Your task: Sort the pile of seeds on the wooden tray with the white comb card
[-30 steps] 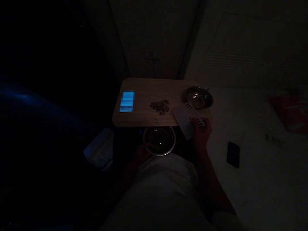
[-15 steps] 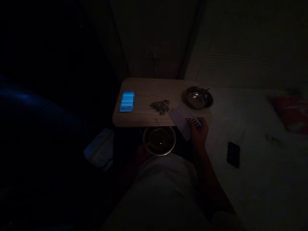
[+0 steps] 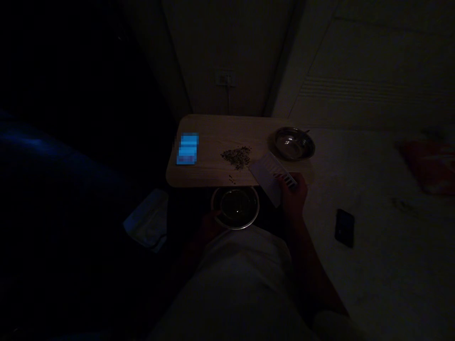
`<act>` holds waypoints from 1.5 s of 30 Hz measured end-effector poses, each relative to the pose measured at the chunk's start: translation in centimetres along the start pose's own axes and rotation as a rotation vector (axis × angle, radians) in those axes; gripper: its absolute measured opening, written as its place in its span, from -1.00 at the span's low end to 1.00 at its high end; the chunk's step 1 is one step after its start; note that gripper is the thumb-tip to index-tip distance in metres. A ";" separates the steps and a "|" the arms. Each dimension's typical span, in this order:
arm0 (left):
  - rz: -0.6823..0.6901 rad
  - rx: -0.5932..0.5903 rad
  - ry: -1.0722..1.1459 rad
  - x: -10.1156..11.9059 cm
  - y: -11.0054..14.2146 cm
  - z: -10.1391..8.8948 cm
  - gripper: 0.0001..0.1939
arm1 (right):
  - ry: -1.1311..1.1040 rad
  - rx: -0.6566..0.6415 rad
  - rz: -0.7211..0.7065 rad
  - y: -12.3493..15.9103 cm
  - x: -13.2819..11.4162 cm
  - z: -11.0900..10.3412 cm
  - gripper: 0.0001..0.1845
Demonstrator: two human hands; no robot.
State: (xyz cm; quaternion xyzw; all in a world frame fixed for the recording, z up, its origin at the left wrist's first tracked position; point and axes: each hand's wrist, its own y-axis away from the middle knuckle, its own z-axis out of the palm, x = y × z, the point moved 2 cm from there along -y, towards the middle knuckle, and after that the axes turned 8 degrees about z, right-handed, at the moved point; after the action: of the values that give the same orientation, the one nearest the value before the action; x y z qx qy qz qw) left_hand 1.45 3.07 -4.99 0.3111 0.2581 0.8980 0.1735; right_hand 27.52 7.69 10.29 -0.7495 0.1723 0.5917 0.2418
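My left hand [image 3: 210, 226] is closed on the left rim of a round metal bowl [image 3: 256, 214], held at the front edge of a small wooden table [image 3: 209, 125]. Whatever lies in the bowl is too dark to make out. In my right hand [image 3: 295, 195] is a flat white plastic piece with a row of slots [image 3: 265, 177]. Its far corner rests at or just above the tabletop, right of a loose heap of small dark grains [image 3: 237, 157]. A few stray grains [image 3: 232, 179] lie nearer the table's front edge.
A second metal bowl [image 3: 294, 144] with a handle poking out stands at the table's right end. A lit phone screen [image 3: 187, 148], blurred, lies at the left. A dark phone [image 3: 344, 228] and a red item [image 3: 430, 166] lie on the pale surface to the right. The room is very dim.
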 end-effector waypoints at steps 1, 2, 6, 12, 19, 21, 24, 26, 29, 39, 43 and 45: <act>0.005 -0.003 0.006 0.0 0.0 -0.1 -0.75 | -0.005 -0.002 0.003 0.0 -0.1 0.0 -0.75; 0.011 -0.008 0.011 0.0 0.0 -0.2 -0.74 | -0.006 0.001 0.005 0.0 -0.2 0.0 -0.75; 0.027 -0.042 0.029 0.0 0.0 -0.3 -0.70 | -0.004 0.002 0.010 0.0 -0.5 0.0 -0.74; 0.022 -0.064 0.015 0.1 -0.2 0.2 -0.69 | 0.009 0.010 0.008 -0.1 -0.2 0.1 -0.76; 0.149 0.034 -0.072 0.0 0.8 -0.5 -0.67 | 0.004 -0.039 0.003 -0.2 0.2 0.1 -0.75; 0.206 0.072 -0.098 -0.2 1.0 -0.7 -0.68 | -0.006 -0.036 0.011 -0.3 0.1 0.1 -0.75; 0.223 0.101 -0.120 -0.4 1.0 -0.5 -0.69 | 0.011 0.012 -0.009 -0.3 -0.2 0.1 -0.77; 0.179 0.081 -0.112 -0.4 0.6 -0.2 -0.73 | 0.038 0.038 -0.034 -0.3 -0.5 0.1 -0.78; 0.100 0.047 -0.102 -0.3 0.2 0.2 -0.81 | 0.065 0.042 -0.038 -0.3 -0.8 0.3 -0.80; 0.075 0.015 -0.021 0.1 0.9 0.0 -0.72 | 0.043 -0.002 -0.005 -0.3 -0.5 0.5 -0.76; 0.029 -0.043 0.002 0.1 0.6 0.6 -0.74 | 0.075 0.039 -0.028 -0.4 -0.5 0.4 -0.77; 0.040 -0.049 0.009 0.2 0.6 0.8 -0.75 | 0.079 0.037 -0.031 -0.4 -0.5 0.4 -0.77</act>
State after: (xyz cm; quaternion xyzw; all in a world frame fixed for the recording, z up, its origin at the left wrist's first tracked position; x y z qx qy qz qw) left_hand 1.73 2.97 -4.01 0.3079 0.2307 0.9087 0.1619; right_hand 27.28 8.28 10.77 -0.7703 0.1811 0.5544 0.2578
